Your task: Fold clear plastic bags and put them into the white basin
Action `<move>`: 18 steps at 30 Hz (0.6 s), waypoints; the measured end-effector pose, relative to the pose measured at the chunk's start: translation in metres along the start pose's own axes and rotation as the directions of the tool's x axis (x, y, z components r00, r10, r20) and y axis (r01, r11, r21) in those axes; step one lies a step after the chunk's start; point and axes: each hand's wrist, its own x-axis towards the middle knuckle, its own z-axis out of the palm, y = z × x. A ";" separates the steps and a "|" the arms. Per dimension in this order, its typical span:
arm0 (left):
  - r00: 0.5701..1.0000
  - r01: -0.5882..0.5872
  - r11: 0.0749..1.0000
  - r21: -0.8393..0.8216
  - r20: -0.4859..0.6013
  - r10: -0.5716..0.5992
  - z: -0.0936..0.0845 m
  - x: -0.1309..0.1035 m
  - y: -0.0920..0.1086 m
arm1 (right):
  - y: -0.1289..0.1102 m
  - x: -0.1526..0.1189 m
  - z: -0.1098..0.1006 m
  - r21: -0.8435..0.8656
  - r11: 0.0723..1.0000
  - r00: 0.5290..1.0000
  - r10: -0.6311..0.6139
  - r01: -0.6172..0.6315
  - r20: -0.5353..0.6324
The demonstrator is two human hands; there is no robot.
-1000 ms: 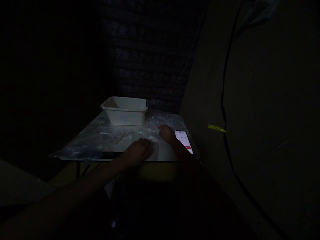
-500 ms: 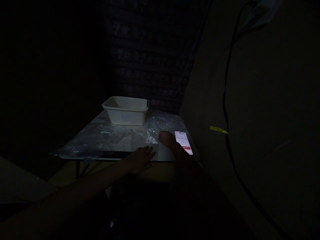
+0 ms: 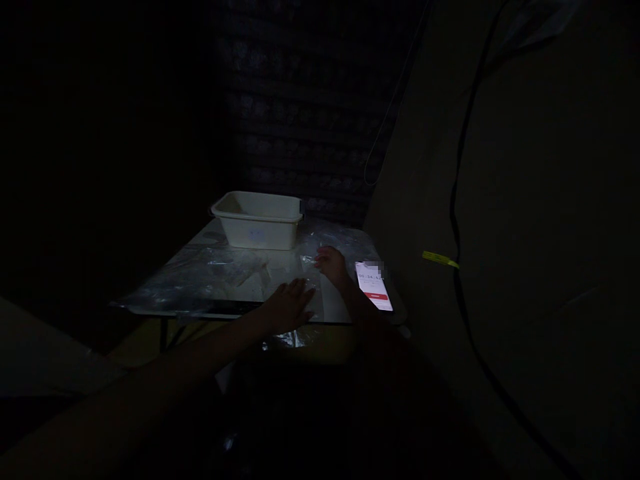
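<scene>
In the dim head view, my left hand [image 3: 290,305] lies palm down at the table's front edge, its fingers spread. My right hand [image 3: 331,262] is a little farther in, fingers bent and slightly apart beside clear plastic film [image 3: 309,259]; I make out nothing held in it. Crumpled clear plastic bags [image 3: 200,273] spread across the left of the white table [image 3: 240,293]. Another shiny piece of clear plastic [image 3: 293,340] hangs below the front edge, under my left hand.
A white plastic tub [image 3: 260,233] stands at the back of the table. To the right of my right forearm lies a lit phone [image 3: 374,287] showing a timer. A dark cable [image 3: 456,200] with a yellow tag [image 3: 439,259] runs down the right wall.
My right hand has moved slightly farther in and its fingers have loosened from a closed shape. Shiny plastic now shows below the front edge. My left hand stays spread near the edge.
</scene>
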 end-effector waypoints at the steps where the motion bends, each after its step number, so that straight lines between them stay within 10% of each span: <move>1: 1.000 0.010 1.000 -0.002 0.012 -0.010 0.000 0.001 -0.001 | -0.003 -0.004 0.000 0.063 0.995 0.997 0.076 -0.077 0.012; 8: 0.991 0.080 0.996 -0.029 0.113 -0.076 -0.006 0.002 -0.003 | -0.008 -0.025 -0.007 0.378 0.819 0.888 0.314 -0.432 0.335; 12: 0.990 0.081 0.996 -0.037 0.120 -0.076 -0.006 0.001 -0.003 | 0.007 -0.013 -0.007 0.465 0.838 0.958 0.233 -0.286 0.169; 18: 0.991 0.067 0.996 -0.051 0.118 -0.060 -0.004 0.000 -0.005 | 0.021 0.007 -0.005 0.116 0.990 0.992 0.088 -0.078 -0.088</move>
